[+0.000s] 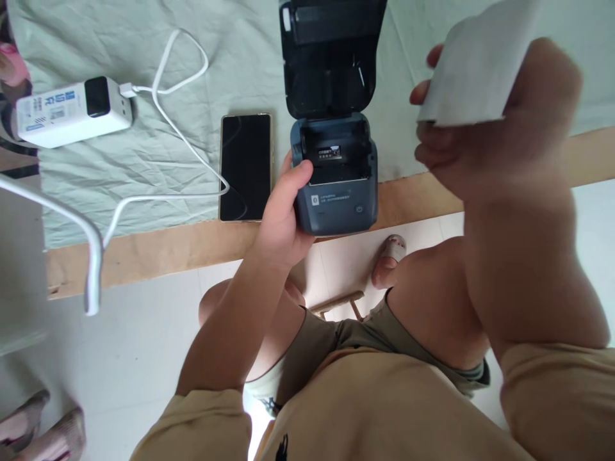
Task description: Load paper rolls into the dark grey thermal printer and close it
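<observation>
A white power bank (72, 110) lies near the desk's (158, 246) left edge, its cable (168, 121) trailing to a dark phone (245, 166). At the front edge, the left hand (283, 218) wraps the open printer (334, 173). The right hand (494, 137), raised, pinches a paper slip (475, 64).

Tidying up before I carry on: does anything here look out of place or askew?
The printer sits at the table edge, its front overhanging, lid open, steadied by the left hand. The right hand holds paper. The cable sprawls loosely beside the phone.
</observation>
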The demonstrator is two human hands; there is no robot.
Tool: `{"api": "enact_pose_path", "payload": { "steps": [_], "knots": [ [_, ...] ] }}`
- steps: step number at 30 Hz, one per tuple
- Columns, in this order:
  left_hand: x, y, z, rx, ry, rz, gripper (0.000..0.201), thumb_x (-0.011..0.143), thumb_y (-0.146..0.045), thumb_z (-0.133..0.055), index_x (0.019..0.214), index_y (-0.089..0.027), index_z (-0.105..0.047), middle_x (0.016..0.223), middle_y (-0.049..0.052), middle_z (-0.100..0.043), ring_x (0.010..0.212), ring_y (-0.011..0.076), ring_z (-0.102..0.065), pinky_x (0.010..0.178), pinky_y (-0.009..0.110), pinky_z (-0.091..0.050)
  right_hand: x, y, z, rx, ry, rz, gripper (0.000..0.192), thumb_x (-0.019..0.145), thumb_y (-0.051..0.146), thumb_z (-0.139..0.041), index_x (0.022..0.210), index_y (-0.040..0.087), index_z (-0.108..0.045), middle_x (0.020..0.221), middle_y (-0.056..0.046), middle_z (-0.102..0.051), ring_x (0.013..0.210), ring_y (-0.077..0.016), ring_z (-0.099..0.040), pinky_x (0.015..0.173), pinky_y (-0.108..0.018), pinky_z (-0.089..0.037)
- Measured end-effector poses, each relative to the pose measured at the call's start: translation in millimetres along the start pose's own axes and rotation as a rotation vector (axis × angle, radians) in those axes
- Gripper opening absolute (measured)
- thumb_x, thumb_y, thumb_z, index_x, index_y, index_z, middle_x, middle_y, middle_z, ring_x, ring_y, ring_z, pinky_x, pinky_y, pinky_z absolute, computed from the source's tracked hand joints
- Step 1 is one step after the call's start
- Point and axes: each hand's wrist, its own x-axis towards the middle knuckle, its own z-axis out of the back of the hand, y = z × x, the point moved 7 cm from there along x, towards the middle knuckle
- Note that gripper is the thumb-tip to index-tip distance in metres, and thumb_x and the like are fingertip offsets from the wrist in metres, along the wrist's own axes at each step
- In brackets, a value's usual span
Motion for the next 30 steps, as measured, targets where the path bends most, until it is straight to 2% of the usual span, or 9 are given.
{"api": "enact_pose_path", "payload": {
  "steps": [3, 6, 11, 14, 17, 20, 25, 28, 30],
  "knots": [
    [0, -2, -0.4, 0.015, -0.01, -0.031, 0.024, 0.085, -0.041, -0.058, 0.097, -0.022, -0.065, 0.099, 0.002, -0.074, 0.118, 0.0242, -0.065, 0.094, 0.032, -0.056, -1, -37, -17, 0.274, -0.041, -0.202, 0.025, 0.088, 0.042, -0.039, 0.099, 0.024, -0.052, 0.074, -0.001, -0.055, 0.047, -0.008, -0.039, 0.039, -0.025, -0.026],
    [-1, -4, 0.0, 0.024, -0.026, -0.057, 0.021, 0.085, -0.039, -0.057, 0.093, -0.022, -0.066, 0.097, 0.002, -0.075, 0.123, 0.0246, -0.063, 0.095, 0.033, -0.056, -11, -42, -27, 0.425, -0.134, -0.255, 0.023, 0.078, 0.039, -0.06, 0.093, 0.026, -0.048, 0.072, 0.002, -0.047, 0.051, -0.0059, -0.037, 0.039, -0.02, -0.023],
    [-3, -4, -2.2, 0.006, -0.003, -0.028, 0.02, 0.088, -0.037, -0.053, 0.087, -0.022, -0.066, 0.104, 0.002, -0.074, 0.119, 0.0248, -0.064, 0.096, 0.036, -0.056, -20, -11, -17, 0.137, -0.158, -0.014, 0.023, 0.076, 0.021, -0.066, 0.095, 0.025, -0.054, 0.085, 0.002, -0.055, 0.062, -0.0058, -0.049, 0.049, -0.019, -0.04],
    [-4, -7, -2.4, 0.035, -0.037, -0.04, 0.02, 0.087, -0.036, -0.053, 0.088, -0.021, -0.067, 0.103, 0.001, -0.075, 0.119, 0.024, -0.064, 0.096, 0.034, -0.056, -22, -2, -8, -0.06, -0.175, 0.094, 0.043, 0.073, 0.019, -0.068, 0.111, 0.031, -0.052, 0.109, 0.001, -0.06, 0.079, -0.0098, -0.058, 0.057, -0.022, -0.047],
    [-4, -8, -3.7, 0.042, -0.065, -0.062, 0.023, 0.087, -0.036, -0.054, 0.094, -0.02, -0.069, 0.097, 0.001, -0.076, 0.116, 0.0233, -0.066, 0.094, 0.032, -0.056, -22, -1, -7, -0.196, -0.13, 0.159, 0.059, 0.074, 0.015, -0.064, 0.127, 0.034, -0.043, 0.112, -0.001, -0.062, 0.092, -0.0158, -0.063, 0.077, -0.033, -0.056],
    [-3, -9, -6.7, 0.018, -0.046, -0.083, 0.027, 0.09, -0.035, -0.05, 0.101, -0.018, -0.069, 0.097, 0.002, -0.077, 0.111, 0.0218, -0.069, 0.095, 0.032, -0.056, -23, -1, -13, -0.361, -0.09, 0.222, 0.056, 0.073, 0.007, -0.055, 0.124, 0.029, -0.046, 0.117, -0.006, -0.061, 0.109, -0.0215, -0.06, 0.098, -0.043, -0.051],
    [-3, -7, -5.7, 0.037, -0.052, -0.078, 0.032, 0.09, -0.038, -0.05, 0.111, -0.02, -0.066, 0.104, 0.003, -0.076, 0.113, 0.0224, -0.068, 0.096, 0.033, -0.055, -25, -1, -21, -0.363, 0.005, 0.249, 0.068, 0.075, 0.006, -0.05, 0.138, 0.028, -0.035, 0.127, -0.006, -0.057, 0.117, -0.0211, -0.057, 0.1, -0.041, -0.051],
    [-2, -7, -3.8, 0.073, -0.062, -0.08, 0.032, 0.089, -0.041, -0.049, 0.108, -0.021, -0.067, 0.107, 0.003, -0.076, 0.115, 0.0234, -0.067, 0.094, 0.032, -0.056, -31, 14, -6, -0.292, -0.104, 0.396, 0.065, 0.074, 0.01, -0.053, 0.135, 0.027, -0.04, 0.128, -0.007, -0.057, 0.115, -0.021, -0.058, 0.094, -0.038, -0.052],
    [-3, -8, -2.4, 0.088, -0.064, -0.085, 0.031, 0.089, -0.042, -0.049, 0.105, -0.022, -0.067, 0.109, 0.004, -0.075, 0.116, 0.0236, -0.066, 0.093, 0.032, -0.057, -35, 17, 18, -0.307, -0.317, 0.413, 0.055, 0.071, 0.009, -0.054, 0.124, 0.024, -0.052, 0.117, -0.007, -0.061, 0.109, -0.0224, -0.059, 0.089, -0.039, -0.05]
  ]
}}
